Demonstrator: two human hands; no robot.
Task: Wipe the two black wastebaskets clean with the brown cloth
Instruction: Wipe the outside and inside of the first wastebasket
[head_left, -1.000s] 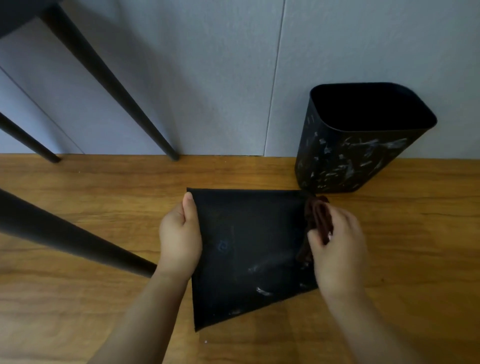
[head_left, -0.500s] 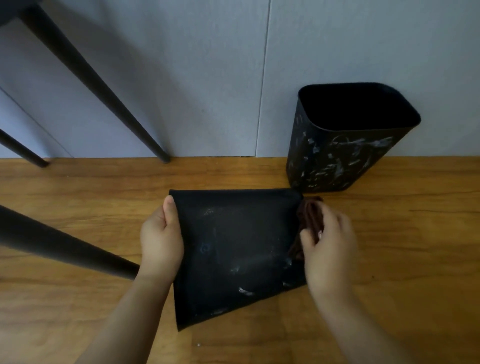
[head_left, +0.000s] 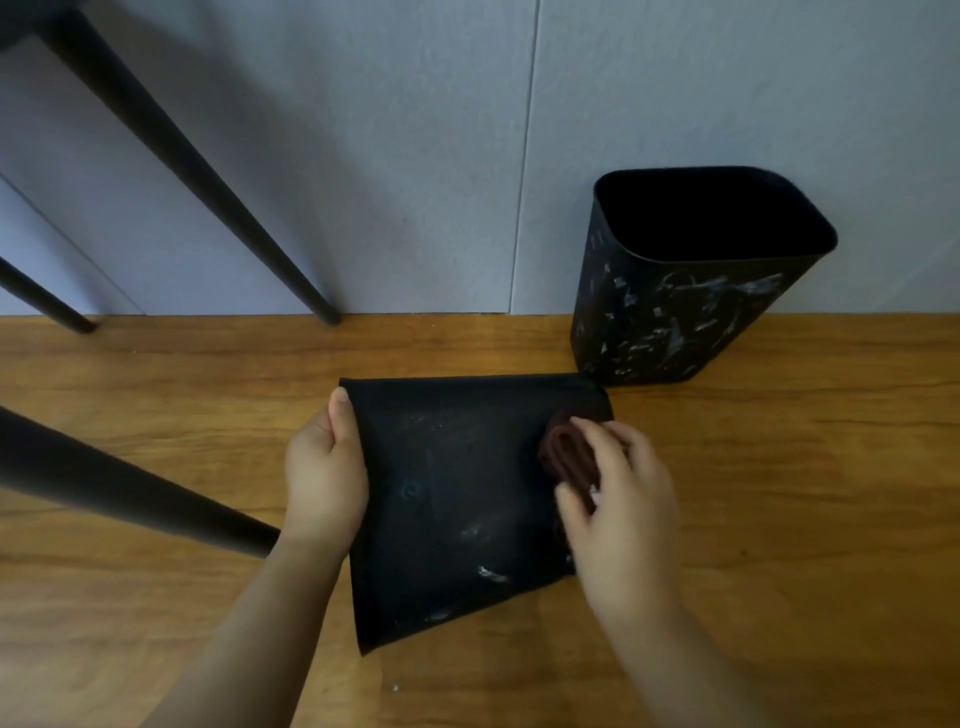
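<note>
Left hand (head_left: 324, 480) grips tipped wastebasket (head_left: 457, 499); right hand (head_left: 618, 499) clutches brown cloth (head_left: 566, 454) at three o'clock; hard rubbing could skid it.

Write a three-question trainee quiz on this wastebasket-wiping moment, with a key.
1. True or false: the brown cloth is in the right hand.
2. Which wastebasket shows more white smears: A, the tipped wastebasket in the person's grip, or B, the upright wastebasket by the wall?
3. Fill in: the left hand holds the tipped wastebasket at its ___ edge.

Key: 1 true; 2 B; 3 left.
</note>
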